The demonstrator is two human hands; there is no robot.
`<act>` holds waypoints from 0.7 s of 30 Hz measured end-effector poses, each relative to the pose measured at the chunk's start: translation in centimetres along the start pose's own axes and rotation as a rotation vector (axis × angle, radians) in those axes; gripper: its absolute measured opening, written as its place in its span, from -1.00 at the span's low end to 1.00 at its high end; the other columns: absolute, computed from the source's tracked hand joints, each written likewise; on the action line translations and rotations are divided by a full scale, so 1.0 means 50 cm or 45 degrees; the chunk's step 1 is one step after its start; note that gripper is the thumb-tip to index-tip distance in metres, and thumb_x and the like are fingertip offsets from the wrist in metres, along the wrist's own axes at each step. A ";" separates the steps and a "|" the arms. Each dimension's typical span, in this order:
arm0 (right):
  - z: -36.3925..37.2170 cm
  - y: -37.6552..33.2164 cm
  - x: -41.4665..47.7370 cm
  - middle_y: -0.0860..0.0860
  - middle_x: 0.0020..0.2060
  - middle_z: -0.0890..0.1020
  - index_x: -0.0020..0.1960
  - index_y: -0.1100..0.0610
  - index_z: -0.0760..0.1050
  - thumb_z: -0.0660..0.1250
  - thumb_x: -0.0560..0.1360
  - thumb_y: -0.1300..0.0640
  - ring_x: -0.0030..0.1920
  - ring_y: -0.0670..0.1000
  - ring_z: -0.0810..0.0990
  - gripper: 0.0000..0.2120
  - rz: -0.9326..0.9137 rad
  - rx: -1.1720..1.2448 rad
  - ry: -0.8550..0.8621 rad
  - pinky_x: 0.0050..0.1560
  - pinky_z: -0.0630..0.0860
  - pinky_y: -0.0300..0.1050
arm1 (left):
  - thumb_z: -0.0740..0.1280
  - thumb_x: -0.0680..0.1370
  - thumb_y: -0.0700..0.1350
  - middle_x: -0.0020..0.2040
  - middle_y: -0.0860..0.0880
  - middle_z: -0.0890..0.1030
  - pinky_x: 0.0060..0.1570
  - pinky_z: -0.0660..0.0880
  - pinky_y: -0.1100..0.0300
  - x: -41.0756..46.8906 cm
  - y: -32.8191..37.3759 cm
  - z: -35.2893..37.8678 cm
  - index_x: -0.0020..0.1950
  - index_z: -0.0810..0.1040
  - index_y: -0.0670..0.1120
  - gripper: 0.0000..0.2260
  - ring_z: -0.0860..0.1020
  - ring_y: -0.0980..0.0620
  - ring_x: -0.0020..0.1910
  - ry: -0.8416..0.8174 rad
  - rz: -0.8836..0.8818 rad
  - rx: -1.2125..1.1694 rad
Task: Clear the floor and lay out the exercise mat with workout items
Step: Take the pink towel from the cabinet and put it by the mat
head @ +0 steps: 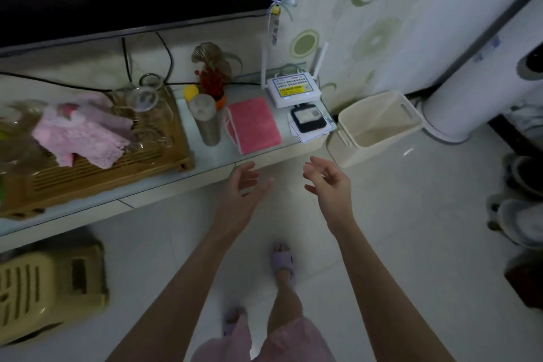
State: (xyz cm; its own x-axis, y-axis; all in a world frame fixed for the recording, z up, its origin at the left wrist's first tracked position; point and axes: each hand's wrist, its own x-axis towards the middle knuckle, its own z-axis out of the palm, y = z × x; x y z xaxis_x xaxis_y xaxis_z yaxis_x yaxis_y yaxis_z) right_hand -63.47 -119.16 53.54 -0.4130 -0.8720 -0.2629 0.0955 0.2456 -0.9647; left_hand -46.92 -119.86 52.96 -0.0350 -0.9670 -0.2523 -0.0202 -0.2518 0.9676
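My left hand [245, 185] and my right hand [329, 182] reach forward side by side over the white tiled floor [396, 229], both with relaxed, slightly bent fingers and holding nothing. They hover just in front of the edge of a low glass-topped TV stand [205, 167]. A folded pink towel [252, 123] lies on the stand right beyond my left hand. A steel flask [205, 120] stands upright to the left of the towel. No exercise mat is in view.
A cream waste bin [376, 126] stands on the floor right of the stand. A router [291, 91] and a small black device [308, 119] sit at the stand's right end. A wooden tea tray [97, 164] holds glassware and pink cloth. A beige plastic stool [50, 285] lies lower left.
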 end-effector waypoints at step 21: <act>0.123 0.060 0.536 0.09 -0.09 0.64 0.00 0.08 0.54 0.36 0.50 0.21 -0.14 -0.03 0.60 -0.90 0.216 -0.276 -0.498 -0.13 0.55 -0.12 | 0.42 0.48 -0.13 -0.06 0.06 0.59 -0.26 0.46 0.42 0.420 -0.090 0.108 0.13 0.48 -0.01 -0.74 0.56 0.15 -0.13 0.624 -0.309 -0.161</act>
State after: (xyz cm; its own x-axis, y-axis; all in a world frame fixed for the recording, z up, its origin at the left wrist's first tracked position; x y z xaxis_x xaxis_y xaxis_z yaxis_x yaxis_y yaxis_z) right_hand -68.67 -144.42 43.51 -0.0323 -0.8958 -0.4432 -0.0760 0.4444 -0.8926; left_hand -52.96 -138.80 43.23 0.4248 -0.7780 -0.4629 0.1515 -0.4430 0.8836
